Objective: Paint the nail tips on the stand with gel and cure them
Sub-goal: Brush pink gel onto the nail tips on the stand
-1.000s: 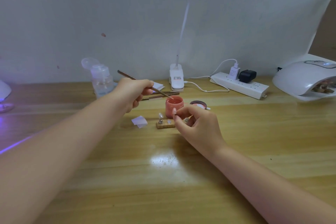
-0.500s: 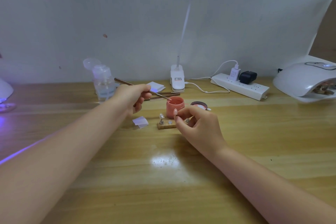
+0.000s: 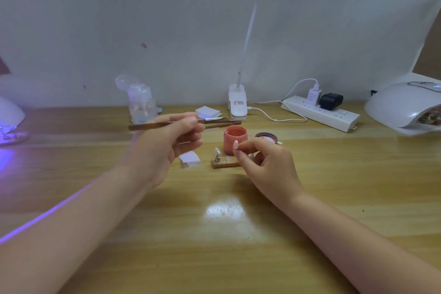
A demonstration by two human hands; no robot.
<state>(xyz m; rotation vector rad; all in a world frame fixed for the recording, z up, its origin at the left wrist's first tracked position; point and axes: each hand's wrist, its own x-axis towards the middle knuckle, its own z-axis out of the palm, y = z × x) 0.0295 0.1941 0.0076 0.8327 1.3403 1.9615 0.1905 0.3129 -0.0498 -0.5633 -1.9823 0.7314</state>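
arms: bare, no sleeves | hands (image 3: pixel 167 143): no rings seen | nails: long, possibly pale pink polish

Left hand (image 3: pixel 167 143) holds brush (image 3: pixel 176 123); right hand (image 3: pixel 265 164) pinches nail tip (image 3: pixel 235 144).

At the back of the bench (image 3: pixel 334 198) I note a clear pump bottle (image 3: pixel 140 102), lid flipped open, a stack of white pads (image 3: pixel 207 111), a clip lamp (image 3: pixel 237 105) and a power strip (image 3: pixel 319 113) carrying two plugs.
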